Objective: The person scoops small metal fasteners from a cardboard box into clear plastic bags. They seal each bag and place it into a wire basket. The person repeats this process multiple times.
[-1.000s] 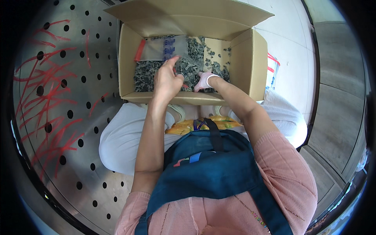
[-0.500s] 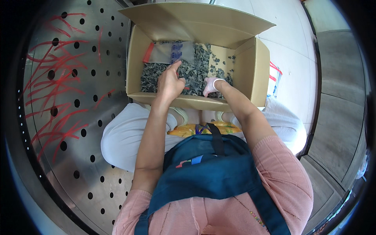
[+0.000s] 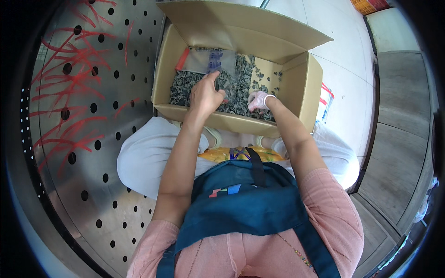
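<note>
A cardboard box (image 3: 303, 92) in front of me holds a layer of dark dried flakes (image 3: 183, 85) that look like dried black fungus. On their far left part lies a flat clear plastic bag (image 3: 197, 60) with a red edge and blue printing. My bare left hand (image 3: 205, 96) is over the flakes, index finger stretched toward that bag; the others are curled around what looks like another clear bag, with a bit of red beside the thumb. My right hand (image 3: 258, 101), in a pale pink glove, is closed among the flakes at the near right; its fingertips are partly hidden.
The box's far flap (image 3: 245, 21) stands raised. A perforated metal panel (image 3: 111, 88) with red strips (image 3: 74, 83) is on the left. Clear bags with red edges (image 3: 326, 102) lie right of the box. My knees flank its near side; grey cabinet panels (image 3: 401, 102) stand at right.
My right hand has lifted slightly, and its fingers have curled in. My left hand stays nearly in place over the flakes. The whole view has shifted a little.
</note>
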{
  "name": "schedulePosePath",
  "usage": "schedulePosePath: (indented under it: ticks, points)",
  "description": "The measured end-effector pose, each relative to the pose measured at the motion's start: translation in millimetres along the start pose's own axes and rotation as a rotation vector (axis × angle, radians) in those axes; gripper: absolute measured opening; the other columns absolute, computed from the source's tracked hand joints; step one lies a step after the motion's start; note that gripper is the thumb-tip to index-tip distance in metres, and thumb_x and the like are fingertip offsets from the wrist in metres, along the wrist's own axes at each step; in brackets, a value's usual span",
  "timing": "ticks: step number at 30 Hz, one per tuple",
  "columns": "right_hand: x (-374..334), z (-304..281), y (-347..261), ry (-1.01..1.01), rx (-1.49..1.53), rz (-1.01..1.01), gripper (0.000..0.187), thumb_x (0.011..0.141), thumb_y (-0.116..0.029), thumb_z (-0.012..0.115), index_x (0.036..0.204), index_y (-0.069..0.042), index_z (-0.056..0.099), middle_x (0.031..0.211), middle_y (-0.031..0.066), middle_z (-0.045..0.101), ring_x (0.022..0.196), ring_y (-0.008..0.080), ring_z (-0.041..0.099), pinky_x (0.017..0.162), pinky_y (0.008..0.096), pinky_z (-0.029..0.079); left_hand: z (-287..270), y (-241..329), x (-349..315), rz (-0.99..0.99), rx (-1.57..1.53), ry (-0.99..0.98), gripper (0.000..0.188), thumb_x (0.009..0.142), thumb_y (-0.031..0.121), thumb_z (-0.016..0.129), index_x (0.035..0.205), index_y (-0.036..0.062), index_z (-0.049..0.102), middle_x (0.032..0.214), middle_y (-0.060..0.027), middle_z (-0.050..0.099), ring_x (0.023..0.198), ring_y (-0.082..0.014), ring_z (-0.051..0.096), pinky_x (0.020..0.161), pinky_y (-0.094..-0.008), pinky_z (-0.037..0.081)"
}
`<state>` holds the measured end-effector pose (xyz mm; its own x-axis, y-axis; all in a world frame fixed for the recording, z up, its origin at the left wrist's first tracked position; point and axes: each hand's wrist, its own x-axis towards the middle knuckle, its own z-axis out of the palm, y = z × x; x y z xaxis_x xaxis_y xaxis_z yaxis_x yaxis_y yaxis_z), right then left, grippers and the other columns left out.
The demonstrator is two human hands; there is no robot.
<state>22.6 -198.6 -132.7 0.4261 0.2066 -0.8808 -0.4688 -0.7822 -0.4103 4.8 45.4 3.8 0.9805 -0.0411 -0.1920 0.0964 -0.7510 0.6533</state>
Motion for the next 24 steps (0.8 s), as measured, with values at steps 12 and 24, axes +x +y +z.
schedulePosePath:
  ticks: [12, 24]
  points:
    - [-50, -24, 11, -0.062, 1.223, -0.187, 0.037, 0.080, -0.006, 0.074, 0.109, -0.017, 0.055, 0.108, 0.0062, 0.055, 0.090, 0.0282, 0.063, 0.056, 0.0283, 0.051, -8, 16, -7, 0.047, -0.007, -0.035, 0.066, 0.072, 0.011, 0.075, 0.135, 0.0103, 0.058, 0.084, -0.0144, 0.068, 0.084, -0.0300, 0.068, 0.083, -0.0400, 0.052]
    - [-124, -12, -72, -0.337, 1.551, -0.598, 0.033, 0.082, -0.001, 0.068, 0.111, -0.013, 0.057, 0.110, 0.0187, 0.060, 0.089, 0.0336, 0.061, 0.057, 0.0289, 0.053, -4, 22, -9, 0.006, -0.096, -0.130, 0.082, 0.068, 0.006, 0.073, 0.145, 0.0051, 0.045, 0.107, -0.0180, 0.067, 0.099, -0.0321, 0.067, 0.089, -0.0381, 0.051]
